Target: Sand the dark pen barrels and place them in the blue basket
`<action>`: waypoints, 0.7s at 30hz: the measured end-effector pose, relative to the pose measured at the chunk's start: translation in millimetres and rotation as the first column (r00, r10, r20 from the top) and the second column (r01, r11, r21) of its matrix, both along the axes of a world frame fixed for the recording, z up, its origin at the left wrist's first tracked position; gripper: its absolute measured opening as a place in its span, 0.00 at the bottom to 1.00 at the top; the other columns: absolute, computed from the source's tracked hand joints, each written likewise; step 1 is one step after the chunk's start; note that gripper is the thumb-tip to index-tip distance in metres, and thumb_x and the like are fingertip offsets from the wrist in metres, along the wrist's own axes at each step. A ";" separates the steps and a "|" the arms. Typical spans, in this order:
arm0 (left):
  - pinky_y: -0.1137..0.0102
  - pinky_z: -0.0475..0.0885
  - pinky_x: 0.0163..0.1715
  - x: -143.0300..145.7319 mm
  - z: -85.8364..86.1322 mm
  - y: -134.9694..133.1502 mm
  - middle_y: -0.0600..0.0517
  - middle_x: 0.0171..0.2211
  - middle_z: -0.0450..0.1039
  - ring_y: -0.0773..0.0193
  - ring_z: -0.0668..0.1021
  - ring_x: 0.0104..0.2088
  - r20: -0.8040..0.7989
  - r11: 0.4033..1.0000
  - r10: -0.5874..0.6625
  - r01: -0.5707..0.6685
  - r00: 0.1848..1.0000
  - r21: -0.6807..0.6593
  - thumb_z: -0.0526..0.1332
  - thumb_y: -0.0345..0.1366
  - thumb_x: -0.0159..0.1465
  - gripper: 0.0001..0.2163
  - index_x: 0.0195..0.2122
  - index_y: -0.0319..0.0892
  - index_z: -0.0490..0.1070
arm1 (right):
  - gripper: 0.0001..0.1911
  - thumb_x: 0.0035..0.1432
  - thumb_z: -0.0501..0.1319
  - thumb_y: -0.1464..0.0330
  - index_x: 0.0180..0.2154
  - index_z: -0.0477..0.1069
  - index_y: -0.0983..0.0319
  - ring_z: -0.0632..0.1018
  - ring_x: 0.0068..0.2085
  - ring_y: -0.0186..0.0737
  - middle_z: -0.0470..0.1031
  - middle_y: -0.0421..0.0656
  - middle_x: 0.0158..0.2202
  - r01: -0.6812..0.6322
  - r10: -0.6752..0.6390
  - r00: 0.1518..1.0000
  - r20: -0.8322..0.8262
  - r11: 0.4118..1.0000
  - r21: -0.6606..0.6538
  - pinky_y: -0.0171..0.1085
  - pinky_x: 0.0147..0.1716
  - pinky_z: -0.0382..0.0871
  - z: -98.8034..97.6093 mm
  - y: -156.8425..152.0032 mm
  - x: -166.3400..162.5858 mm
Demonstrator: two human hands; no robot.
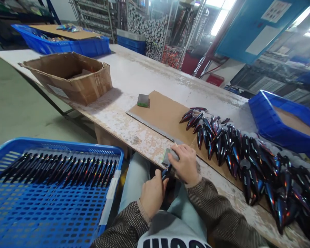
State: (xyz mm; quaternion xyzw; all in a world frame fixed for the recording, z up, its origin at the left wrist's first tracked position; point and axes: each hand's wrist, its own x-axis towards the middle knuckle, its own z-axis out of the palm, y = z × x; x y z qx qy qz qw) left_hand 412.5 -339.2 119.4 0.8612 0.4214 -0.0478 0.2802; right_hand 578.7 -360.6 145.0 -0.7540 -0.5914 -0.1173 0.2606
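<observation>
While hands crowd the table edge, cardboard lies open beyond.

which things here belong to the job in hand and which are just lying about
Likely the job:
- held dark glossy piece
- held grey-green block
- loose block
- piled dark pieces
- blue basket

Seemingly lying about:
- cardboard box
- far-left blue crate

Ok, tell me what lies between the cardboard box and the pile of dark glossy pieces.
The head view shows tabletop, then a grey-and-green block on a flat cardboard sheet.
</observation>
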 end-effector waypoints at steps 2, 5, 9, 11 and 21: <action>0.68 0.71 0.30 1.3 -0.7 -1.4 0.46 0.35 0.80 0.52 0.83 0.37 0.005 0.999 0.009 -0.008 1.000 -0.033 0.49 0.42 0.74 0.09 0.46 0.42 0.60 | 0.10 0.65 0.61 0.64 0.47 0.73 0.59 0.70 0.51 0.52 0.76 0.46 0.47 0.044 -0.044 0.999 0.016 0.999 -0.008 0.49 0.51 0.55 -3.3 -10.1 -12.3; 0.69 0.70 0.29 2.7 -3.5 -3.9 0.47 0.34 0.80 0.53 0.83 0.36 0.032 0.999 -0.001 0.002 0.999 -0.055 0.48 0.41 0.74 0.08 0.46 0.42 0.59 | 0.09 0.66 0.61 0.64 0.46 0.73 0.59 0.70 0.50 0.52 0.76 0.46 0.44 0.076 -0.076 0.997 0.019 0.997 -0.019 0.50 0.51 0.53 -4.9 -4.4 -10.2; 0.68 0.69 0.28 2.2 -5.0 -4.9 0.47 0.33 0.80 0.52 0.83 0.36 0.049 0.999 0.001 0.001 0.999 -0.032 0.47 0.41 0.75 0.09 0.46 0.42 0.58 | 0.04 0.65 0.62 0.66 0.38 0.75 0.59 0.71 0.46 0.51 0.78 0.44 0.39 0.144 -0.144 0.989 0.020 0.989 -0.014 0.49 0.47 0.52 -0.2 23.9 2.8; 0.68 0.69 0.28 1.7 -5.5 -4.9 0.47 0.34 0.80 0.52 0.83 0.36 0.051 1.000 0.009 -0.007 0.999 -0.030 0.47 0.41 0.75 0.09 0.46 0.42 0.58 | 0.05 0.65 0.61 0.66 0.39 0.74 0.59 0.71 0.46 0.52 0.78 0.45 0.40 0.137 -0.137 0.990 0.038 0.991 -0.005 0.49 0.47 0.52 2.0 23.5 -0.3; 0.67 0.69 0.28 2.4 -10.0 -8.0 0.45 0.33 0.80 0.51 0.83 0.36 0.062 0.999 0.015 -0.013 0.998 -0.033 0.45 0.41 0.74 0.10 0.47 0.41 0.58 | 0.07 0.66 0.59 0.64 0.38 0.74 0.59 0.71 0.43 0.51 0.77 0.47 0.37 0.158 -0.158 0.985 0.065 0.987 0.009 0.48 0.44 0.53 1.2 20.7 2.1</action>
